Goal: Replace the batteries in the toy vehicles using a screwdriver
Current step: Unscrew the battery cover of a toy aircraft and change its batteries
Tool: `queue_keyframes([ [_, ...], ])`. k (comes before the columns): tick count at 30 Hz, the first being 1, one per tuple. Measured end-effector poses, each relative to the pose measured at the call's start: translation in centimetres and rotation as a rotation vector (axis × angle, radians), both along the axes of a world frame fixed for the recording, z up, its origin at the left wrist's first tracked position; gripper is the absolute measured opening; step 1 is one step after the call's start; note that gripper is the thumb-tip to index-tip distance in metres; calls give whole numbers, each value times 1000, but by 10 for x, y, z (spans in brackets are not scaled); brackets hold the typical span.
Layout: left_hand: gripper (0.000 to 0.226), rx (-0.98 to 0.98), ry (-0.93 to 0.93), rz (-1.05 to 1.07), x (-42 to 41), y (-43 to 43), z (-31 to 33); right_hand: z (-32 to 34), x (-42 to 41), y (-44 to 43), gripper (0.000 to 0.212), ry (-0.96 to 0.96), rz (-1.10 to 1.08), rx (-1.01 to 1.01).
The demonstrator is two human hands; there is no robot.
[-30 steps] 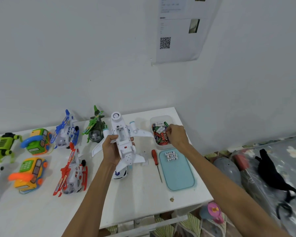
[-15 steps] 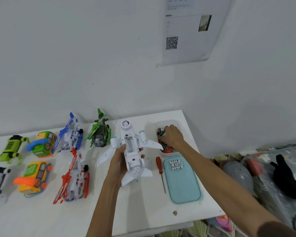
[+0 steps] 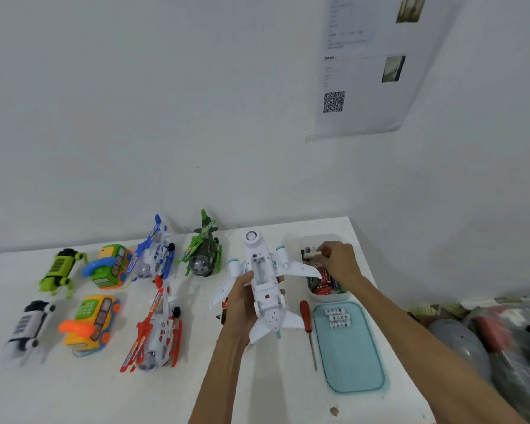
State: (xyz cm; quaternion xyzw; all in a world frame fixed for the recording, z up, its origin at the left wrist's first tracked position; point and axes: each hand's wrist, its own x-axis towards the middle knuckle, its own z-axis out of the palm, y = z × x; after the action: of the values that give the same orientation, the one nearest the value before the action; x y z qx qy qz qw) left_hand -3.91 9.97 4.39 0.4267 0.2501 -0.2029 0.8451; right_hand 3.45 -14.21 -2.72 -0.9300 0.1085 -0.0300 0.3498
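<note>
My left hand [image 3: 242,304] grips a white toy airplane [image 3: 265,286] belly up over the white table, its battery bay open and empty-looking. My right hand [image 3: 338,260] reaches into a clear box of batteries [image 3: 326,286] at the table's back right, fingers pinched on a white battery [image 3: 311,253] lifted from the pile. A red-handled screwdriver [image 3: 307,324] lies on the table between the airplane and a teal lid [image 3: 351,356]. Three white batteries [image 3: 338,318] lie side by side on that lid.
Other toys stand in rows to the left: a green helicopter [image 3: 203,255], a blue one [image 3: 155,255], a red one [image 3: 155,328], two phone cars [image 3: 109,264], a green robot dog [image 3: 60,269], a white one [image 3: 28,324]. Bags lie on the floor right of the table's edge.
The view has tilted up and left. My right hand has risen in the box with a battery pinched in its fingers. My left hand still holds the airplane, shifted slightly.
</note>
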Motion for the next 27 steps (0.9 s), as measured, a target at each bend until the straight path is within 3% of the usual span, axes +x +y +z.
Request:
queue_keyframes([
  [2,23,-77,-28,-109,-1,0,-1,18,-1,3,16,-119,-54,108],
  [4,50,-172,-25,-162,4,3,-12,42,-5,10,14,-223,-71,183],
  [5,52,-163,-38,-162,7,5,-15,55,-6,15,14,-266,-74,230],
  [8,44,-168,-94,-198,16,6,-16,95,-18,31,19,-345,-52,436],
  [11,49,-167,-118,-248,19,5,-6,128,-44,55,24,-372,59,520],
  [16,25,-190,-230,-171,22,4,1,131,-74,96,14,-347,203,298],
  [19,24,-88,-258,-139,25,7,-5,115,-76,106,14,-426,241,172],
  [22,24,-124,-284,-148,22,8,-6,94,-71,110,17,-570,257,63],
  [25,31,-144,-294,-164,19,8,-10,84,-68,110,20,-587,246,65],
  [27,37,-88,-307,-178,16,10,-9,84,-74,112,26,-602,263,-82],
])
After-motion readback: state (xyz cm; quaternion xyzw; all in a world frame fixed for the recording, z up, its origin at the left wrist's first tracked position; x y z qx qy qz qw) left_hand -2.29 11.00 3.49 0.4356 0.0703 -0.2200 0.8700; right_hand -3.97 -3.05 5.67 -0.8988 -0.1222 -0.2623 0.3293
